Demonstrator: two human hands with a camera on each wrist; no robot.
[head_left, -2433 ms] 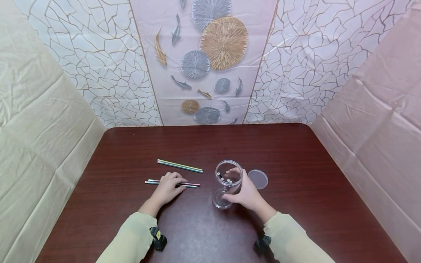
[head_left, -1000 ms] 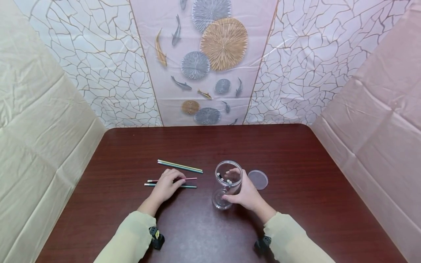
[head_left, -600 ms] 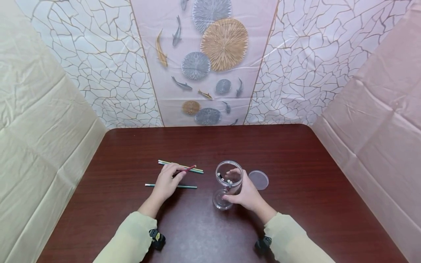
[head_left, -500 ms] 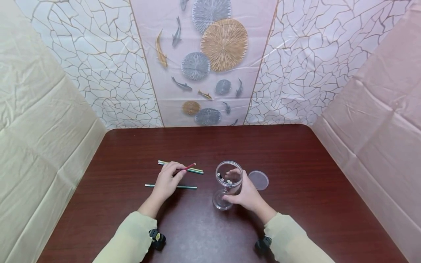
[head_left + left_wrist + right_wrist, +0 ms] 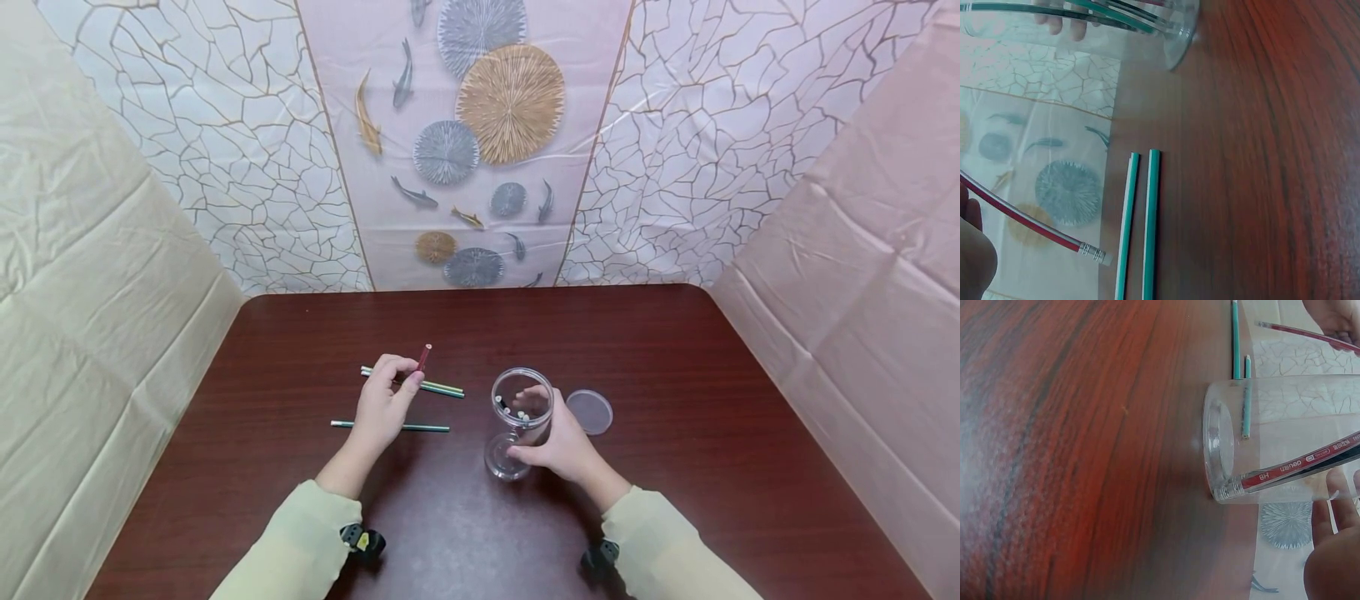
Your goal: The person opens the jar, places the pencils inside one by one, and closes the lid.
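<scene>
My left hand (image 5: 381, 407) pinches a red pencil (image 5: 423, 358) raised above the table, its far end pointing up and away. In the left wrist view the silver ferrule and eraser (image 5: 1095, 253) of that pencil hang low. My right hand (image 5: 561, 443) is wrapped around the side of a clear jar (image 5: 501, 457) standing upright with its mouth uncovered. Several pencils lean inside the jar, among them a red HB pencil (image 5: 1297, 465) with its eraser end at the bottom. A teal pencil (image 5: 429, 428) lies on the table under my left hand.
Beyond my left hand, a yellow-green pencil (image 5: 444, 387) and another teal pencil (image 5: 454, 394) lie side by side. The round clear lid (image 5: 590, 412) is flat on the table right of the jar. Patterned cloth (image 5: 480, 167) hangs behind the dark wooden table (image 5: 480, 325).
My left hand has picked the red pencil up from beside the near teal pencil, lifted it away from me and tilted it more upright. The right hand and jar have stayed put.
</scene>
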